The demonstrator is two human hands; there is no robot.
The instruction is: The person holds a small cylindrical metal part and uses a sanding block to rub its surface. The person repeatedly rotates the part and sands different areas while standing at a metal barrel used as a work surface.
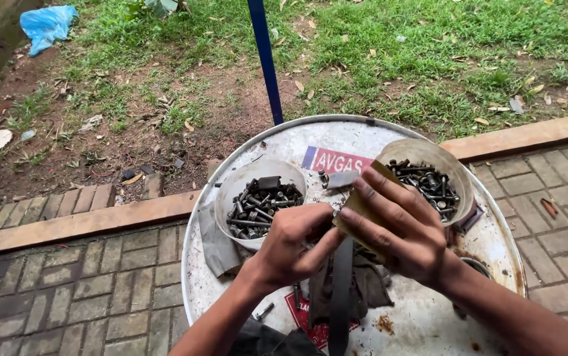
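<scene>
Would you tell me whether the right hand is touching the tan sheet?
Touching. The head view shows the right hand with fingers laid flat across the tan sheet.

Daylit yard, patchy grass (429, 59), bare soil (132, 132), brick paving (66, 296), blue pole (265, 59)

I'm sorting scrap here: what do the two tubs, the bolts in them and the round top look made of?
Tubs: probably plastic, translucent whitish, thin-walled. Bolts: metal, likely steel, dark grey and dull, with threads visible. Round top: seemingly a painted metal drum lid, white with rust patches and a raised rim.
</scene>
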